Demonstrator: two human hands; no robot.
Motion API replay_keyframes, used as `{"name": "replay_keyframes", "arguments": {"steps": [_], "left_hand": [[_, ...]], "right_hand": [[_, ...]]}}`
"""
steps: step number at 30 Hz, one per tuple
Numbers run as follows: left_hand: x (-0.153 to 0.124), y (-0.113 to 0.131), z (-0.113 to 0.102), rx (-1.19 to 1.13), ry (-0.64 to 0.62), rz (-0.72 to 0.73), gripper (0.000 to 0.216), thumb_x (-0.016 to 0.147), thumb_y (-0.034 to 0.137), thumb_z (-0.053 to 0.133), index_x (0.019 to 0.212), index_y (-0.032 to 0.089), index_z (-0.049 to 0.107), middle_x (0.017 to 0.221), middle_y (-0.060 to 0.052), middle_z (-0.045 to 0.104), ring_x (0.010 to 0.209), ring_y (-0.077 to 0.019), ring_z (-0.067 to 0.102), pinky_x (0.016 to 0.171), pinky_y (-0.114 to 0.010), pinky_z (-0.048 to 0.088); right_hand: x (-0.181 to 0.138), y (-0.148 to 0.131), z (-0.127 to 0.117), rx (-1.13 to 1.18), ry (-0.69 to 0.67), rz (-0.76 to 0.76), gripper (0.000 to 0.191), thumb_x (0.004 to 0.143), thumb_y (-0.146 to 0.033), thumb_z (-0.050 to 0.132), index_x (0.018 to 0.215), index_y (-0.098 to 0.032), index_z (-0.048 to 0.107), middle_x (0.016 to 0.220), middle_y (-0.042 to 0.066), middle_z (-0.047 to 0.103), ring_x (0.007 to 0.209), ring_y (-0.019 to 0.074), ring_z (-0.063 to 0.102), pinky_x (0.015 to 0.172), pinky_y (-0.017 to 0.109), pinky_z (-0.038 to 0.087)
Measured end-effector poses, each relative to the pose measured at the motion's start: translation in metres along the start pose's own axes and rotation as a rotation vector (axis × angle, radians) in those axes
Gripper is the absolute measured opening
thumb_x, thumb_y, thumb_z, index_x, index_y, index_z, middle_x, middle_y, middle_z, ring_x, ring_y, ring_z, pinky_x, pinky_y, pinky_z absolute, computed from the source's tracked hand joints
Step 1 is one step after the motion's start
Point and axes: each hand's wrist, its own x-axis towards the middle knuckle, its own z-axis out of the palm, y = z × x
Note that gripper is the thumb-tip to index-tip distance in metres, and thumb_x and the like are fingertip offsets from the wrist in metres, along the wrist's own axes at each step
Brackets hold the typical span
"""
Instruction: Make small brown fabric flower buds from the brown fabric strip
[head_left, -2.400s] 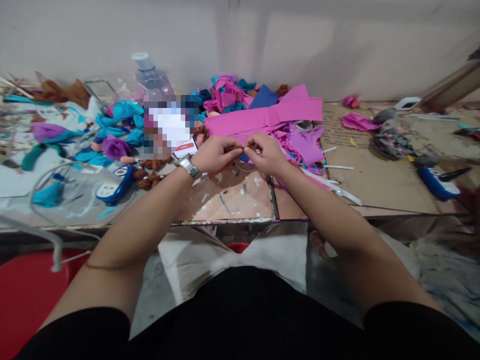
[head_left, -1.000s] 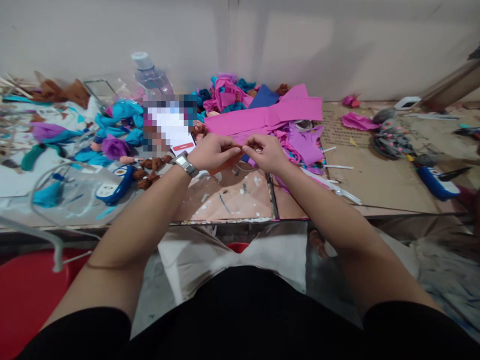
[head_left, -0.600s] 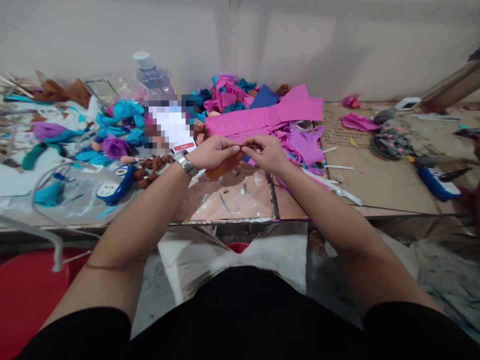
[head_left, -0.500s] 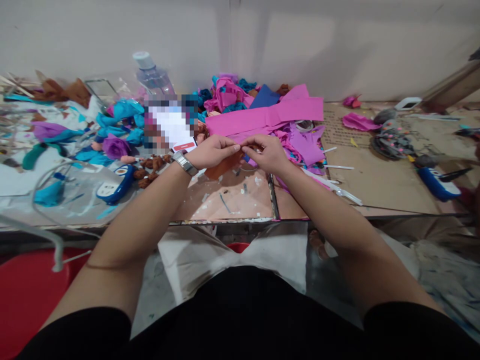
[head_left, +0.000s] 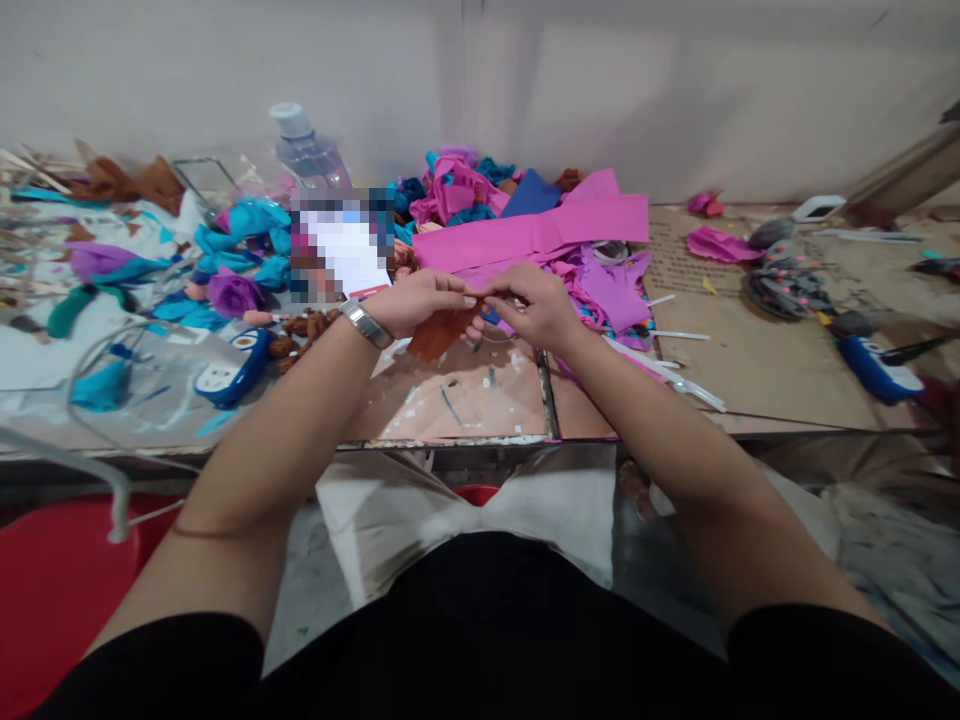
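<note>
My left hand (head_left: 426, 304), with a metal watch on its wrist, pinches the top of a piece of brown crepe paper (head_left: 441, 336). The sheet hangs below its fingers over the table. My right hand (head_left: 529, 302) meets it fingertip to fingertip, thumb and index closed on the paper's upper corner. Part of the paper is hidden behind the fingers. Just beyond both hands lie long pink paper strips (head_left: 585, 219) and purple paper scraps (head_left: 624, 296). A phone with a lit screen (head_left: 341, 250), partly blurred out, is close to my left hand.
A water bottle (head_left: 309, 150) stands at the back near the wall. Blue-and-white devices (head_left: 232, 370) sit at left and right. Teal and purple paper pieces (head_left: 234, 291) cover the left side; cardboard (head_left: 720, 350) lies on the right. A red stool (head_left: 67, 590) is at lower left.
The brown paper has turned and more of it shows below my left hand. My left hand's lower fingers now show beneath it, and both hands remain together at about the same spot.
</note>
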Motion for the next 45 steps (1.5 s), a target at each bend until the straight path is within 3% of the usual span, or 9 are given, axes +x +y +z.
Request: {"name": "replay_keyframes", "arguments": {"steps": [4, 9, 13, 17, 22, 29, 35, 45], "left_hand": [[-0.001, 0.001, 0.002, 0.096, 0.030, 0.041, 0.038, 0.096, 0.052, 0.072, 0.097, 0.015, 0.080, 0.089, -0.012, 0.082, 0.084, -0.0262, 0.081, 0.077, -0.039, 0.066], [0.001, 0.000, 0.006, 0.274, 0.081, 0.114, 0.043, 0.101, 0.055, 0.064, 0.090, 0.015, 0.079, 0.085, -0.014, 0.080, 0.081, -0.0262, 0.080, 0.072, -0.040, 0.065], [0.004, -0.003, 0.005, 0.195, 0.067, 0.102, 0.043, 0.101, 0.054, 0.060, 0.092, 0.016, 0.078, 0.080, -0.012, 0.078, 0.080, -0.0261, 0.079, 0.073, -0.040, 0.065], [0.005, -0.007, 0.001, 0.113, 0.039, 0.075, 0.034, 0.096, 0.050, 0.067, 0.090, 0.017, 0.075, 0.080, -0.011, 0.078, 0.075, -0.0242, 0.078, 0.072, -0.040, 0.065], [0.004, -0.006, 0.004, 0.158, 0.083, 0.086, 0.031, 0.095, 0.049, 0.071, 0.089, 0.018, 0.071, 0.086, -0.011, 0.079, 0.072, -0.0215, 0.076, 0.070, -0.038, 0.063], [0.005, -0.005, 0.008, 0.379, 0.181, 0.182, 0.046, 0.096, 0.062, 0.069, 0.092, 0.017, 0.073, 0.085, -0.011, 0.079, 0.070, -0.0197, 0.074, 0.067, -0.033, 0.060], [0.004, -0.004, 0.014, 0.887, 0.431, 0.385, 0.032, 0.099, 0.045, 0.064, 0.100, 0.018, 0.080, 0.084, -0.008, 0.079, 0.078, -0.0213, 0.070, 0.078, -0.033, 0.052], [0.005, -0.006, 0.016, 1.119, 0.397, 0.422, 0.032, 0.100, 0.040, 0.057, 0.110, 0.020, 0.080, 0.090, -0.009, 0.079, 0.085, -0.0255, 0.071, 0.080, -0.036, 0.047]], "right_hand": [[0.000, -0.002, -0.001, -0.011, -0.036, 0.028, 0.035, 0.109, -0.051, 0.054, 0.110, -0.023, 0.076, 0.101, 0.010, 0.079, 0.096, 0.0261, 0.068, 0.093, 0.043, 0.050], [0.000, -0.002, -0.002, -0.024, -0.074, 0.064, 0.037, 0.108, -0.052, 0.053, 0.111, -0.024, 0.077, 0.105, 0.011, 0.080, 0.101, 0.0286, 0.068, 0.096, 0.046, 0.050], [-0.001, -0.001, -0.001, -0.032, -0.062, 0.072, 0.034, 0.107, -0.049, 0.056, 0.114, -0.023, 0.077, 0.107, 0.011, 0.080, 0.102, 0.0290, 0.068, 0.097, 0.047, 0.050], [-0.001, -0.001, 0.000, -0.050, -0.062, 0.053, 0.034, 0.107, -0.048, 0.056, 0.111, -0.023, 0.078, 0.105, 0.012, 0.081, 0.101, 0.0293, 0.068, 0.096, 0.047, 0.049], [-0.001, -0.002, 0.001, -0.066, -0.044, 0.057, 0.035, 0.108, -0.049, 0.055, 0.109, -0.022, 0.078, 0.104, 0.011, 0.081, 0.099, 0.0283, 0.068, 0.094, 0.045, 0.048], [-0.001, 0.000, 0.002, -0.073, -0.034, 0.105, 0.039, 0.108, -0.053, 0.053, 0.106, -0.022, 0.077, 0.099, 0.011, 0.078, 0.095, 0.0277, 0.066, 0.093, 0.043, 0.046], [-0.002, 0.003, 0.004, -0.073, -0.059, 0.170, 0.038, 0.109, -0.051, 0.051, 0.107, -0.020, 0.074, 0.099, 0.011, 0.075, 0.095, 0.0277, 0.063, 0.091, 0.042, 0.045], [-0.003, 0.005, 0.008, -0.079, -0.062, 0.184, 0.041, 0.112, -0.053, 0.042, 0.103, -0.021, 0.065, 0.101, 0.012, 0.072, 0.097, 0.0282, 0.060, 0.091, 0.042, 0.044]]}}
